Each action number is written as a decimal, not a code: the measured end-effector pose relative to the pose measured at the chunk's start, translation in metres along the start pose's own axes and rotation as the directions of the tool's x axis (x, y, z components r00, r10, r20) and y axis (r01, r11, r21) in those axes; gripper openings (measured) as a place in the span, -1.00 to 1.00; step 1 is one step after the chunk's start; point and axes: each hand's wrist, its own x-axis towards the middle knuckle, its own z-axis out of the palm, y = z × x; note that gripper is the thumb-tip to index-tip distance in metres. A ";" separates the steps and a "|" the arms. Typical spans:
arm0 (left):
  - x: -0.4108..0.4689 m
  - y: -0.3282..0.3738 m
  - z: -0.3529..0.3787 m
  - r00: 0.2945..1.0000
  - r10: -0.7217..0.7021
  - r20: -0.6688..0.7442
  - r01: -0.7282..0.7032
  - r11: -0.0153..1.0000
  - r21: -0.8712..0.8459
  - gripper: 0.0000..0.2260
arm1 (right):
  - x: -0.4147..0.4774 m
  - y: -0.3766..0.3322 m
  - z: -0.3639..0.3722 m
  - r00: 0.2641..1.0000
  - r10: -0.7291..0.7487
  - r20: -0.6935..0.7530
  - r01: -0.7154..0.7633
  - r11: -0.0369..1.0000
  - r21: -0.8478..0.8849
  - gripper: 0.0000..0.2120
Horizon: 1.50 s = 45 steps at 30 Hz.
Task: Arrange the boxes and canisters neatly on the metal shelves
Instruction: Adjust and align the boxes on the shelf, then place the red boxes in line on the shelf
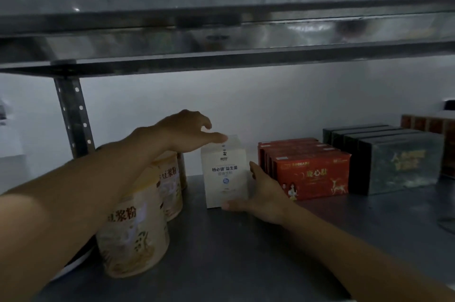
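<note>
While the white box (225, 173) stands upright on the metal shelf (246, 252), both hands close in on it from opposite sides, which looks to me like squaring it up rather than lifting it. The left hand (187, 129) reaches over the canisters (133, 235) to the box's top, fingers fairly straight and loosely together. Whether the tips touch the top edge or hang just above it, I cannot tell.

The right hand (261, 193) sits low at the box's right side. Its thumb lies stretched along the bottom front edge, the forefinger runs up flat against the right face, and the other fingers are hidden behind the box. Nothing is pinched; it reads as a flat, guiding press.

Just beyond the right fingers lies a tidy row of red boxes (312, 173), with dark boxes (394, 161) further out. Under the left forearm the canisters run front to back in a line. The white box fills the gap between those groups, so I judge the hands are steering it into line with its neighbours, the top steadied against tipping.
</note>
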 end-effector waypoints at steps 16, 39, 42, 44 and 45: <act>-0.089 0.103 0.073 0.940 -0.173 -0.294 -0.022 0.830 -0.558 -0.45 | -0.102 0.040 -0.089 0.991 -0.127 -0.047 0.126 0.992 -0.013 0.10; -0.017 0.168 0.162 0.888 -0.459 0.027 0.162 0.258 -0.952 -0.27 | -0.051 0.091 -0.149 0.939 0.222 -0.263 -0.062 0.860 0.506 -0.19; -0.003 0.166 0.166 0.897 -0.439 0.047 0.169 0.242 -0.955 -0.09 | -0.039 0.093 -0.148 0.943 0.230 -0.241 -0.066 0.839 0.540 -0.24; 0.004 0.166 0.167 0.902 -0.429 0.048 0.183 0.280 -0.942 0.06 | -0.031 0.094 -0.148 0.945 0.234 -0.226 -0.067 0.820 0.568 -0.28; 0.008 0.165 0.169 0.905 -0.422 0.044 0.181 0.289 -0.940 0.09 | -0.027 0.095 -0.148 0.945 0.235 -0.227 -0.064 0.814 0.577 -0.29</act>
